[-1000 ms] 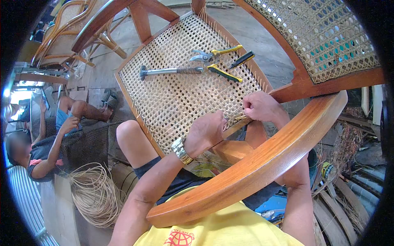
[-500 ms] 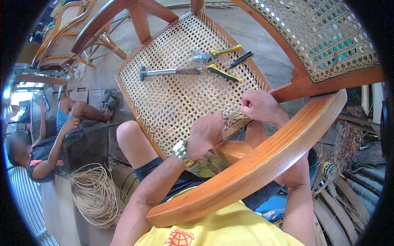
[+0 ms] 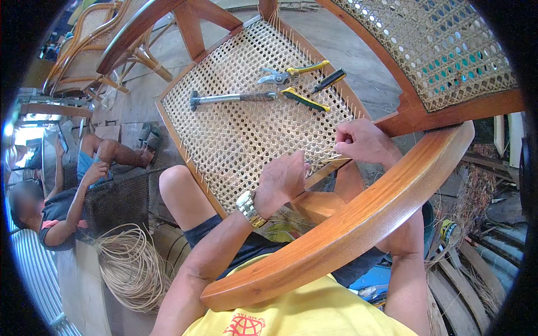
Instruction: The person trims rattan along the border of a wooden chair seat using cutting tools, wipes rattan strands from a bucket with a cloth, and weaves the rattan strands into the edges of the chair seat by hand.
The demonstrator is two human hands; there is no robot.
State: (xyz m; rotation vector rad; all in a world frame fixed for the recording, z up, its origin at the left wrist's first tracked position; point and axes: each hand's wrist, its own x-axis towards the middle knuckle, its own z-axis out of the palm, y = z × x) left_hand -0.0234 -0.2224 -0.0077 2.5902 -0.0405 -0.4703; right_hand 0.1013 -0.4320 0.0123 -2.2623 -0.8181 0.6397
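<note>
A wooden chair's seat (image 3: 224, 145), woven in open cane mesh, lies in front of me with loose strand ends sticking up along its frame. My left hand (image 3: 282, 178), with a metal watch (image 3: 250, 209) at the wrist, is closed at the near edge of the weave; its fingertips are partly hidden. To its right, my right hand (image 3: 367, 141) is curled in a pinch around a thin cane strand (image 3: 330, 159) at the near right corner. On the mesh rest a hammer (image 3: 232, 97), yellow-handled pruning shears (image 3: 291, 84) and a black-handled tool (image 3: 329, 81).
The chair's curved armrest (image 3: 347, 224) crosses over my right forearm. A cane backrest (image 3: 448, 50) rises at upper right. A coil of cane (image 3: 131, 269) lies at lower left, near a seated person (image 3: 64, 213). Rattan chairs (image 3: 89, 50) stand at upper left.
My right hand has moved slightly right and down, and its curled fingers have turned more into view. My left hand stays almost in place. The tools on the seat have not moved.
</note>
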